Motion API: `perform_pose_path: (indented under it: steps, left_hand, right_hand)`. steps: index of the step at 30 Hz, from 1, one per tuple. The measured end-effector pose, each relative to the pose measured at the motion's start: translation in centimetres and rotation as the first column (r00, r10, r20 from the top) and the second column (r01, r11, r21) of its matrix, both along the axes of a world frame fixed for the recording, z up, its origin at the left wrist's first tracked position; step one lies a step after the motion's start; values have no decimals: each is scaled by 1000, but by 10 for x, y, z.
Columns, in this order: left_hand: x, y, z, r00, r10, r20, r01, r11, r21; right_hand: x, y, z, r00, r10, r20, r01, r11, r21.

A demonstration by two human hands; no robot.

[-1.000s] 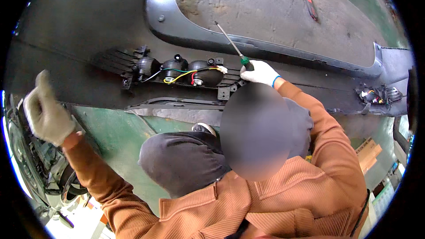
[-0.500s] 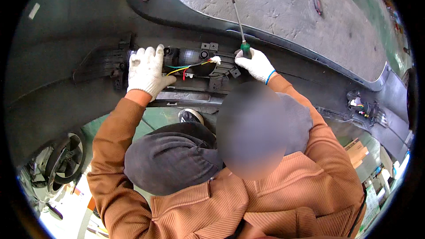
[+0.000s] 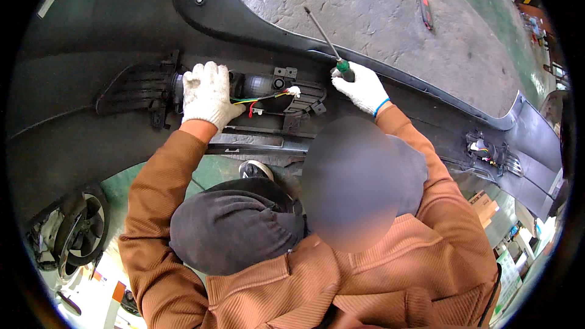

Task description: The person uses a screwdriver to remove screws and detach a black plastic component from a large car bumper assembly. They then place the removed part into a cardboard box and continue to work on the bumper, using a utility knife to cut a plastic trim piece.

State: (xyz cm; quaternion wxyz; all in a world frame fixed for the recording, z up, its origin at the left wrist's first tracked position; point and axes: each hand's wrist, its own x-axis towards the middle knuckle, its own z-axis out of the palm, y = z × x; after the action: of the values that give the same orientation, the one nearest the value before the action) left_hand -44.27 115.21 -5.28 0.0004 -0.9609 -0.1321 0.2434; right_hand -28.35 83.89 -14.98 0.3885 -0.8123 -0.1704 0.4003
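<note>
A large black car bumper (image 3: 79, 76) lies with its inner side up. Set into it is a dark lamp unit (image 3: 255, 84) with round, ribbed sections and a slotted bracket. My left hand (image 3: 208, 94), in a white knit glove, curls over the unit's left part and hides what is beneath. Thin coloured wires (image 3: 268, 96) with a white connector (image 3: 294, 91) run from beside its thumb. My right hand (image 3: 362, 87), also gloved, grips the green handle of a screwdriver (image 3: 326, 36) above the bumper. Its tip points up and left, apart from the unit.
A red and black utility knife (image 3: 425, 9) lies on the grey, creased surface (image 3: 365, 0) beyond the bumper. A second lamp unit (image 3: 490, 152) with wires sits at the bumper's right end. Cardboard (image 3: 482, 208) lies at lower right, and a wheel (image 3: 88, 225) stands at lower left.
The screwdriver has tilted further left, and my right hand has shifted slightly right relative to the lamp unit. My left hand stays on the unit, its fingers closer together.
</note>
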Motion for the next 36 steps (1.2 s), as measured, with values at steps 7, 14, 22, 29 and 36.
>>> perform_pose_path:
  steps: [7,14,22,29,36]
  left_hand:
    - [-3,3,-6,999,4,34,-3,999,-42]
    - [-12,6,-10,992,9,128,0,997,-75]
    - [-14,8,-17,994,16,109,-9,998,-70]
    - [-15,9,-20,993,31,110,-25,998,-54]
    - [-15,9,-19,992,32,122,-23,997,-71]
  right_hand:
    - [-11,55,7,967,194,164,-203,978,40]
    - [-7,96,0,772,517,371,-479,856,-196]
    - [3,142,4,767,637,80,-545,712,-442]
    - [-12,124,-1,779,563,276,-437,803,-404]
    - [3,105,9,816,542,201,-499,836,-231]
